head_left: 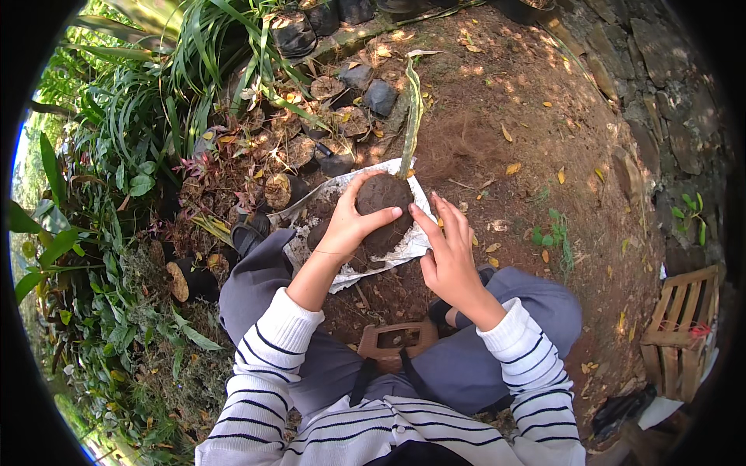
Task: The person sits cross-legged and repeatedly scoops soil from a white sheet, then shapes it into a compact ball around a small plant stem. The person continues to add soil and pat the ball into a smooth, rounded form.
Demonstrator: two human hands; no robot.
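A round, dark brown ball of soil (386,194) sits above a white sheet (408,247) with loose soil on it. From the ball's far side rises one long, narrow green leaf with pale yellow edges (412,116). My left hand (353,223) curves round the ball's left side, its thumb lying across the near face. On the right, my right hand (451,252) has its fingers stretched out, the index fingertip at the ball's right edge. More dark soil (381,242) lies on the sheet beneath, partly hidden by my left hand.
Dense green plants (116,179) line the left side. Several dark potted plants or bags (291,35) stand at the back left. A stone wall (676,101) runs along the right, with a wooden crate (680,330) nearer. A brown frame-like object (396,342) lies between my legs.
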